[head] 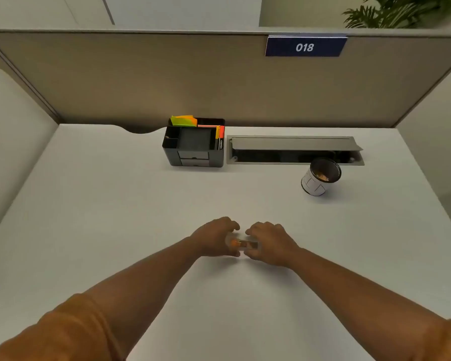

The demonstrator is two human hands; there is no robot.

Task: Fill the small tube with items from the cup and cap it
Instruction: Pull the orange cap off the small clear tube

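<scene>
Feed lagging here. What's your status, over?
Left hand and right hand both gripping tube, orange bits inside. Cup far right, untouched. Nothing in the way.

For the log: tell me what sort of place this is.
Probably an office cubicle: a partition with number plate 018, a white desk with a cable tray, and an organiser holding sticky notes.
</scene>
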